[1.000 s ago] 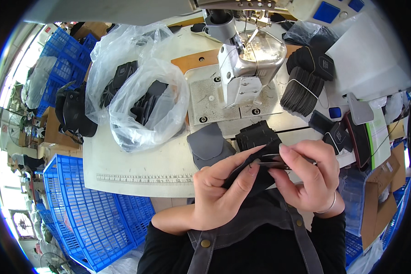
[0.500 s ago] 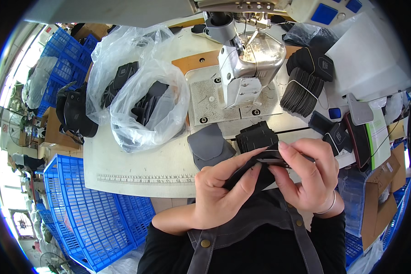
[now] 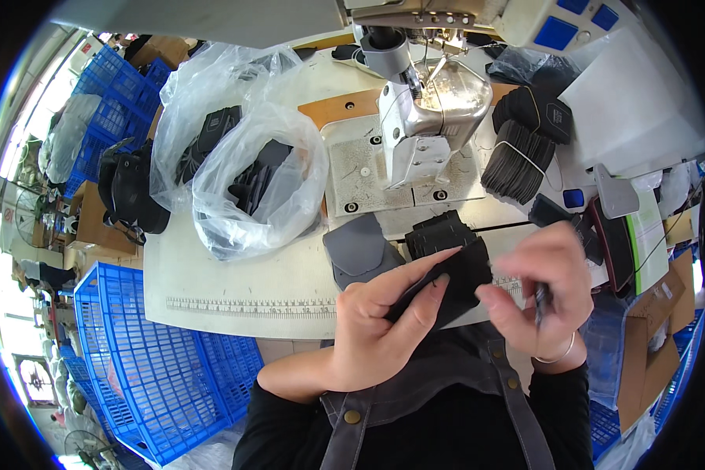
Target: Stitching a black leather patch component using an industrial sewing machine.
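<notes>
My left hand (image 3: 384,329) is closed around a folded black fabric piece (image 3: 471,278), pinched between thumb and fingers above my lap. To its right, my right hand (image 3: 552,286) is apart from the fabric and smeared by motion. A slim grey metal tool (image 3: 540,301) lies in its curled fingers; its kind is mostly hidden. Just beyond the fabric, a stack of black pieces (image 3: 439,233) rests on the table. Beside that stack sit dark grey flap-shaped pieces (image 3: 360,249).
A sewing machine (image 3: 427,125) stands at the table's far middle. Plastic bags (image 3: 211,235) with black pieces sit left, and a banded bundle (image 3: 513,160) lies right. A blue basket (image 3: 164,368) stands by the table's left edge, a cardboard box (image 3: 650,345) at the right.
My right hand has pulled back from the black fabric piece and moved right, taking the slim tool with it. My left hand keeps its hold, and more of the fabric shows.
</notes>
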`<state>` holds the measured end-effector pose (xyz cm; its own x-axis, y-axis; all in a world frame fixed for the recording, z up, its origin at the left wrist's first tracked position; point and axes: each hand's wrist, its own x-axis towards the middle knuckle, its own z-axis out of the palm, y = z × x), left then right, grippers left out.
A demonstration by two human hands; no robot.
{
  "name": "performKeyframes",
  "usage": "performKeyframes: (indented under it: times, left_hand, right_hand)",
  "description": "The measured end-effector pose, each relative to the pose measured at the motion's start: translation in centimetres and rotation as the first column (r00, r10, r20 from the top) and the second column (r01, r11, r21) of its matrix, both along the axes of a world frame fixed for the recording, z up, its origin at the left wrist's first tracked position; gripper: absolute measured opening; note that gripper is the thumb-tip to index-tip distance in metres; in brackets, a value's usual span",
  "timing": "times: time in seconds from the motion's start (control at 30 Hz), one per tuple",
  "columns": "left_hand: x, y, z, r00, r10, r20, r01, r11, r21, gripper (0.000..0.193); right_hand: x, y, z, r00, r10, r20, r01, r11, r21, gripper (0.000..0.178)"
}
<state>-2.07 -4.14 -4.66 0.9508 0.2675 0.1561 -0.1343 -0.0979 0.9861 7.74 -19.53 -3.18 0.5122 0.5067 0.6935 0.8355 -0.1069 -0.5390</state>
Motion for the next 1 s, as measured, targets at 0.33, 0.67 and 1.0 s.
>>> performKeyframes:
  times: [0.33,0.67,1.0]
  left_hand:
    - [0.7,-0.8,-0.7,0.921,0.058,0.386,-0.247,0.854,0.459,0.04]
    - [1.7,-0.6,-2.6,0.838,0.018,0.545,-0.309,0.839,0.447,0.032]
    - [1.6,0.1,-1.6,0.817,-0.075,0.572,-0.36,0.708,0.607,0.026]
  right_hand:
    - [-0.7,1.5,-0.4,0.907,0.259,-0.331,-0.243,0.966,0.089,0.029]
    - [-0.6,1.8,-0.9,0.937,0.254,-0.239,-0.238,0.967,0.094,0.024]
    - [-0.2,-0.5,-1.1,0.638,0.487,-0.597,-0.367,0.873,0.319,0.015]
